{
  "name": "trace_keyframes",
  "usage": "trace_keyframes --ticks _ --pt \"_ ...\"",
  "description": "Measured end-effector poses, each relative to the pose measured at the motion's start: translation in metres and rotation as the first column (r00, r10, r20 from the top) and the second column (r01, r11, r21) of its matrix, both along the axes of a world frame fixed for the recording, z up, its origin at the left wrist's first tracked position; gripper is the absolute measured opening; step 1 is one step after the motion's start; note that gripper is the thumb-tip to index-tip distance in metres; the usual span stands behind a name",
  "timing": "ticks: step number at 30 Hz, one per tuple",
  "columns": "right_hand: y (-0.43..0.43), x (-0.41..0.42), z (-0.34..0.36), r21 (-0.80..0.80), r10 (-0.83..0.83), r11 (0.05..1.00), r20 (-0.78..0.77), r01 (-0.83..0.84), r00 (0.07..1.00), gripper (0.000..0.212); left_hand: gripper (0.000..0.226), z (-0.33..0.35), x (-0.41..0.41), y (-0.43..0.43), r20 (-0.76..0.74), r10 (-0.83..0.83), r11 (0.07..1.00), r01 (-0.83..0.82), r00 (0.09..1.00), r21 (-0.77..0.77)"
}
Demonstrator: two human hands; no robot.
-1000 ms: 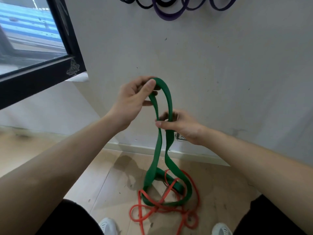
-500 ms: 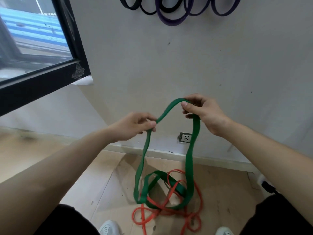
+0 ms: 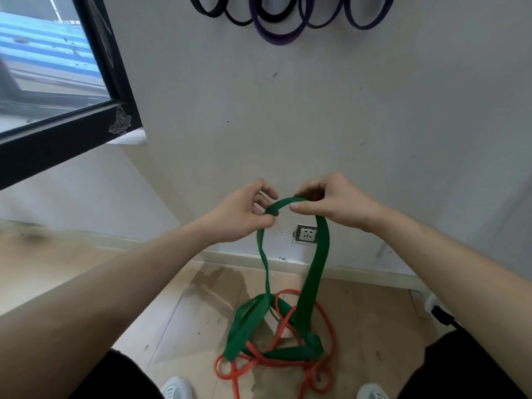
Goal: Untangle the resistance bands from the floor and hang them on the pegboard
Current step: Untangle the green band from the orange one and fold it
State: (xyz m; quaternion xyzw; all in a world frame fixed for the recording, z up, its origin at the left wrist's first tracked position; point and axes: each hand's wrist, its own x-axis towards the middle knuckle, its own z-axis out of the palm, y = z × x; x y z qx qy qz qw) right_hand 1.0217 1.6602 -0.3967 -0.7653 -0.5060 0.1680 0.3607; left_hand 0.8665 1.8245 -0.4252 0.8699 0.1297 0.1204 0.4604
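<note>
A person stood facing a pale wall, looking down at both bare hands. The left hand (image 3: pixel 241 217) had its fingers (image 3: pixel 266 218) pinched shut on the top of a green band (image 3: pixel 312 272); just right of it, the right hand (image 3: pixel 334 203) gripped the same arch of band. Two green strands hung from the hands to the floor (image 3: pixel 178 312), where the lower loops lay crossed with a thin orange band (image 3: pixel 325 321) between two white shoes.

The likely trouble: lifting now would probably drag the orange band up too, since it threaded through the green loops, and pulling hard could tighten the snarl. The stretched green band might also slip from a pinch and snap back.

Counted: one green band, one orange band, two hands, two shoes. High on the far wall hung dark and purple bands (image 3: pixel 276 33), about six loops, cut off by the frame. No pegboard showed.
</note>
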Motion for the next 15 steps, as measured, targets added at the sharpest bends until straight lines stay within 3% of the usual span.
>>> trace_keyframes --ticks 5,15 --pt "0.004 0.011 -0.015 -0.083 -0.001 0.996 0.172 0.016 0.985 0.032 0.016 0.016 0.0 0.019 0.048 0.025 0.981 -0.034 0.999 0.19" --pt "0.004 0.015 -0.021 -0.001 0.115 0.993 -0.187 -0.117 0.976 0.013 0.013 0.004 -0.021 0.031 -0.128 -0.085 0.996 0.085 0.988 -0.009"
